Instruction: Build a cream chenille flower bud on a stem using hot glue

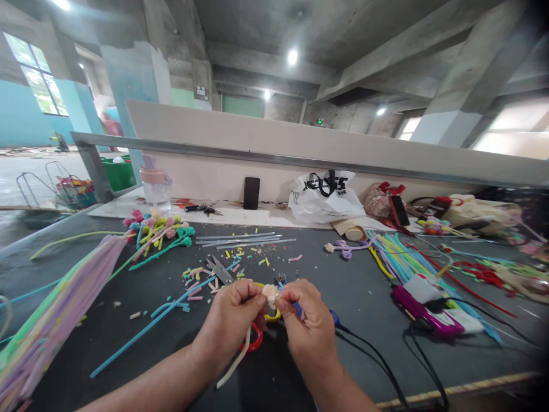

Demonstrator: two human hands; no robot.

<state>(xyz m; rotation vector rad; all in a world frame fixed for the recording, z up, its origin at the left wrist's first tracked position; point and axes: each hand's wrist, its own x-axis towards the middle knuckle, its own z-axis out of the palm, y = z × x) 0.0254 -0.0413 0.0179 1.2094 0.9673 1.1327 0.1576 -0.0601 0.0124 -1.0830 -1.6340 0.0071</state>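
Between both hands, near the middle of the table, is a small cream fuzzy flower (270,293). My left hand (229,317) pinches its left side, and a cream stem (237,359) hangs down below those fingers. The fingers of my right hand (309,326) are closed on the flower's right side. Under the hands lie scissors with red handles (256,339), partly hidden, and something with yellow handles. Open grey scissor blades (219,270) point up and left behind my left hand. A long blue fuzzy stem (146,330) lies to the left.
Cut fuzzy bits (195,286) are scattered behind the hands. Bundles of coloured stems lie left (81,303) and right (403,257). A magenta tool (424,312) with black cables sits at right. Behind stand a bottle (155,186), a phone (251,193) and a white bag (326,197).
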